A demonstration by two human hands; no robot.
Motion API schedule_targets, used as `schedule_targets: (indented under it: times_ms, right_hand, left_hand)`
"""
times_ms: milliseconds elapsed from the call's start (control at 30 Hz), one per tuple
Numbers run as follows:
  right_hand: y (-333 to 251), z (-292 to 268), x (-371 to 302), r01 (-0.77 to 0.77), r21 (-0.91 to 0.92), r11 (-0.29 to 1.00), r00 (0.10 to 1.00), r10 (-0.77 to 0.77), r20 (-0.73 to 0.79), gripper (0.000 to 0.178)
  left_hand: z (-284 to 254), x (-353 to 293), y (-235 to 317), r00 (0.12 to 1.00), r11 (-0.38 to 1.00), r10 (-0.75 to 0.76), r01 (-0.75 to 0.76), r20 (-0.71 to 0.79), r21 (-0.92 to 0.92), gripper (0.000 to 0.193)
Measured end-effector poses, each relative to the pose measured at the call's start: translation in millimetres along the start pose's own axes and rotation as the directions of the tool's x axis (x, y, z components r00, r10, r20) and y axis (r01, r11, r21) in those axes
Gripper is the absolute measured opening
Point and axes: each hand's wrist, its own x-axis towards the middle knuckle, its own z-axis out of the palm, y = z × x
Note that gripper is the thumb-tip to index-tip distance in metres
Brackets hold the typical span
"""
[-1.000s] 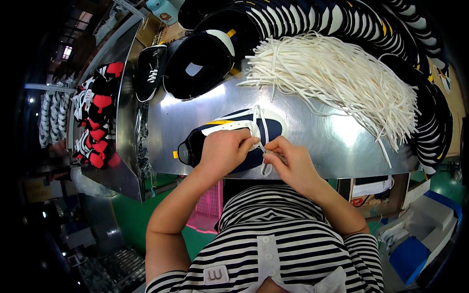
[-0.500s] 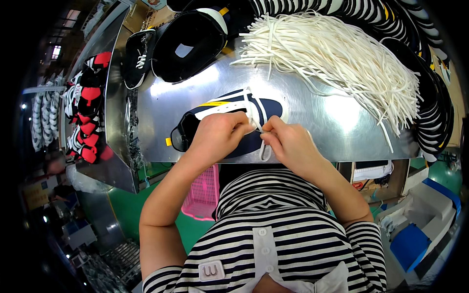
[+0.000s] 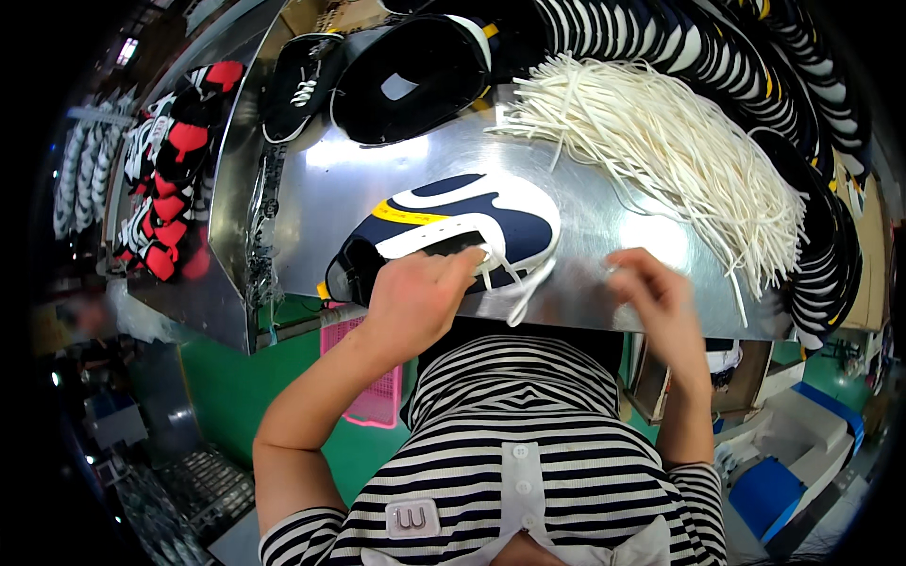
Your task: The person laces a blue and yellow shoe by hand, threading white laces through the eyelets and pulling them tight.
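Note:
A navy and white shoe upper (image 3: 524,231) with a yellow stripe lies on the metal table, toe pointing right. My left hand (image 3: 420,297) is closed in a pinch at its lacing opening, on a white shoelace (image 3: 518,308). The lace runs from the eyelets across the shoe's near side and hangs in a loop by the table's front edge. To the right, away from the shoe, my right hand (image 3: 661,297) is raised over the table. Its fingertips are slightly blurred, with thumb and fingers apart and nothing visible between them.
A large bundle of white laces (image 3: 661,160) lies at the back right of the metal table (image 3: 321,212). Rows of stacked shoe uppers (image 3: 661,47) curve behind it. A black container (image 3: 415,85) and a laced black shoe (image 3: 300,90) stand back left. A pink basket (image 3: 377,396) sits below the table.
My right hand has let go of the lace and moved right, away from the shoe. The upper has turned so more of its side shows. My left hand stays at the lacing opening.

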Motion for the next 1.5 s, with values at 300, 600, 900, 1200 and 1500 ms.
schedule_targets:
  times_ms: [300, 600, 900, 1200, 1500]
  right_hand:
    - [15, 49, 56, -0.049, 0.262, 0.964, 0.999, 0.045, 0.023, 0.052]
    - [18, 68, 58, 0.030, 0.343, 0.939, 1.000, -0.029, -0.008, 0.053]
    - [2, 70, 50, -0.045, 0.374, 0.926, 0.999, 0.053, -0.012, 0.041]
    - [17, 65, 46, -0.212, 0.606, 0.767, 0.971, 0.235, 0.042, 0.031]
    - [9, 62, 26, -0.016, 0.500, 0.866, 0.995, 0.062, -0.076, 0.034]
  left_hand:
    - [-10, -8, -40, 0.985, 0.955, -0.140, 0.160, 0.098, -0.250, 0.034]
    - [-3, 20, -45, 0.427, 0.159, -0.260, 0.904, 0.866, -0.397, 0.050]
    - [12, 28, -36, 0.448, 0.049, -0.261, 0.891, 0.855, -0.452, 0.024]
    - [44, 13, -54, 0.904, 0.803, -0.414, 0.417, 0.106, -0.426, 0.028]
    - [4, 29, -23, 0.487, 0.016, -0.230, 0.868, 0.843, -0.497, 0.026]
